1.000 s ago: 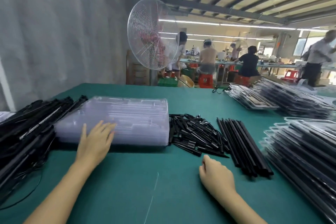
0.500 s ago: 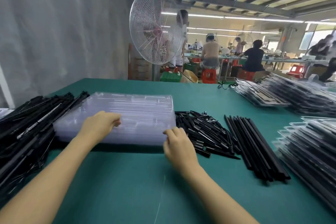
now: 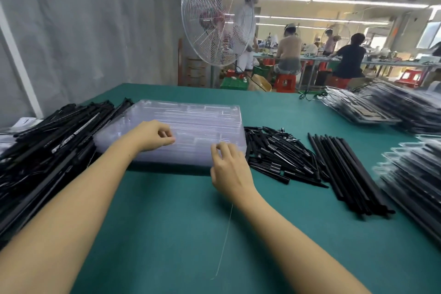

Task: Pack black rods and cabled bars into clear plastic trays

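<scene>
Your right hand (image 3: 229, 167) has left the table (image 3: 167, 234) and joined your left hand (image 3: 152, 136) at the near edge of the tray stack (image 3: 198, 122); both now pinch it with curled fingers; likely you're freeing one tray; the rods (image 3: 346, 169) wait to its right.

Two hands (image 3: 150, 135) (image 3: 230, 169), one clear tray stack (image 3: 202, 117), one cabled-bar heap (image 3: 47, 141), one long-rod bundle (image 3: 346, 169)
</scene>
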`<state>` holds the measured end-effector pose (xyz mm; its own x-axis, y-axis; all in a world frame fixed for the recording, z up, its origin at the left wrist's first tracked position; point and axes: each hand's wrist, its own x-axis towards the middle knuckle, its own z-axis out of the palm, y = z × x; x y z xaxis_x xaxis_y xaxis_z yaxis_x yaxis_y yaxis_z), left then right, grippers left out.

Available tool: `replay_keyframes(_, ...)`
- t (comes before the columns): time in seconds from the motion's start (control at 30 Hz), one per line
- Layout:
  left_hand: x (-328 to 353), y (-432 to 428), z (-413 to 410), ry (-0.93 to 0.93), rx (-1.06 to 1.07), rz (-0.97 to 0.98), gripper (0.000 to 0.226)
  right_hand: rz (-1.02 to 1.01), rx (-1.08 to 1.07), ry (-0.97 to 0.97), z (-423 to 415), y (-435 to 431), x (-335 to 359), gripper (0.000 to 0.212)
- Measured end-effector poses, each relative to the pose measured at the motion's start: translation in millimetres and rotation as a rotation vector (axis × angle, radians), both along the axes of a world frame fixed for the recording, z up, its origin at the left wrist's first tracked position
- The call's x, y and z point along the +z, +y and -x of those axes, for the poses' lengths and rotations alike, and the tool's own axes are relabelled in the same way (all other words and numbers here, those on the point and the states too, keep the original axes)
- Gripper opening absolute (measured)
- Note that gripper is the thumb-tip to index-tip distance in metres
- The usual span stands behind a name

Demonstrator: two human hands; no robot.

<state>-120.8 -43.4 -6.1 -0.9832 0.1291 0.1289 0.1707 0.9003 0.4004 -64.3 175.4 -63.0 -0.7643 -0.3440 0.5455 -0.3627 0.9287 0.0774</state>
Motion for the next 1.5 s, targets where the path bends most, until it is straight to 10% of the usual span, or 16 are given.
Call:
replay_keyframes(0.47,-16.4,30.9,-9.5,0.172,-0.016,0.094,0.022,-0.202,-0.154,0.073,-8.8,-1.2,-7.8,0.061)
replay_keyframes(0.67,-19.0,53.7,-13.2,0.262,-0.117,0.033,0.019,0.039,-0.123,-0.15,-1.0,-11.9,-7.1,0.044)
replay_keyframes(1.5,-3.6,101.6,-8.0,-0.015,0.136,-0.098,0.017,0.195,-0.193,-0.263,-4.5,-23.2,4.3,0.047)
